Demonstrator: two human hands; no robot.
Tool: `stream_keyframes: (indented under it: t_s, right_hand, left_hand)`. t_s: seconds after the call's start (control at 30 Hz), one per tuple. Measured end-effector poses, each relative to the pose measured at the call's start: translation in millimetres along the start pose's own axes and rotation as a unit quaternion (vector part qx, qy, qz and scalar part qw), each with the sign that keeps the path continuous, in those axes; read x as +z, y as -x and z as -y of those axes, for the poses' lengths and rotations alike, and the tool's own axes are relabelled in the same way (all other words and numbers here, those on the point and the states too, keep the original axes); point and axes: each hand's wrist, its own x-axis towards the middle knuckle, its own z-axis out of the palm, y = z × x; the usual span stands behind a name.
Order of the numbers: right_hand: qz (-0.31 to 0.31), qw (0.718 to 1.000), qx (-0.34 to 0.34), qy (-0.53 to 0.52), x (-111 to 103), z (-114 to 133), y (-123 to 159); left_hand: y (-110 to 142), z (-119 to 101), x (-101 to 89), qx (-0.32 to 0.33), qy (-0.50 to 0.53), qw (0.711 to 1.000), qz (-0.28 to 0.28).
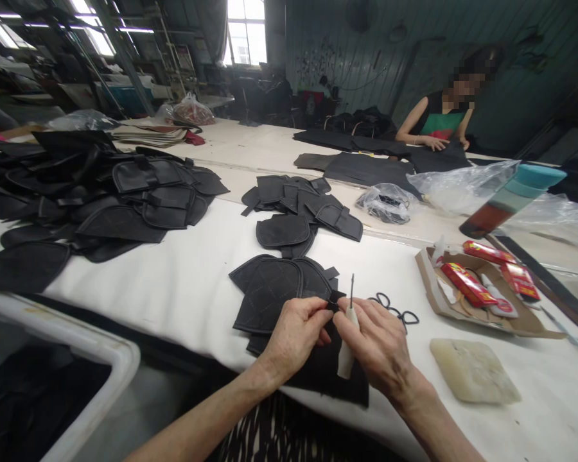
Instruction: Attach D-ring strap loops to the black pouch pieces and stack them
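My left hand point(296, 330) pinches the tip of a black strap point(336, 299) on a black leather piece point(327, 369) at the table's front edge. My right hand point(378, 340) is closed around a white-handled awl point(347, 346), its thin metal shaft pointing up. The fingertips of that hand also meet the strap close to the left fingers. Just beyond my hands lies a stack of black stitched leather pieces point(270, 289). Several black rings point(407, 317) rest beside my right hand. The leather piece's lower part hangs near my lap, partly covered by my hands.
A large heap of black leather pieces point(139, 212) lies at left, a smaller pile point(293, 199) ahead. At right are a cardboard tray point(428, 282) with red boxes, a pale block point(474, 371) and a tilted bottle point(510, 199). A white bin point(125, 359) stands front left. Another person point(443, 122) works across the table.
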Motion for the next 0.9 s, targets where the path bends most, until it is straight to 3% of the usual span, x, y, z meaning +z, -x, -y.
stream_keyframes:
  t_s: [0.17,0.33,0.5,0.57,0.67,0.73,0.83,0.9]
  right_hand:
    - [0.006,0.993,0.094,-0.078,3,9,4]
    - [0.006,0.962,0.193,-0.193,5,15,11]
    - [-0.009,0.935,0.263,-0.238,12,19,21]
    - [-0.025,0.907,0.331,-0.261,13,21,22]
    - [-0.020,0.833,0.456,-0.312,12,23,15]
    - [-0.013,0.792,0.496,-0.356,10,21,9]
    - [-0.011,0.768,0.504,-0.396,9,18,4]
    - [-0.006,0.775,0.488,-0.402,10,15,3]
  left_hand:
    - [3,3,-0.1,-0.010,0.034,0.999,-0.029]
    - [3,4,1.2,-0.025,0.054,0.998,-0.037]
    - [3,1,0.6,-0.026,0.057,0.997,-0.034]
    - [4,-1,0.7,-0.021,0.048,0.998,-0.034]
    - [6,-1,2.1,-0.011,0.025,0.999,-0.040]
    - [7,-1,3.7,0.002,0.010,0.999,-0.048]
    - [8,3,5.8,0.020,-0.007,0.998,-0.060]
    - [8,5,6.7,0.027,-0.016,0.997,-0.068]
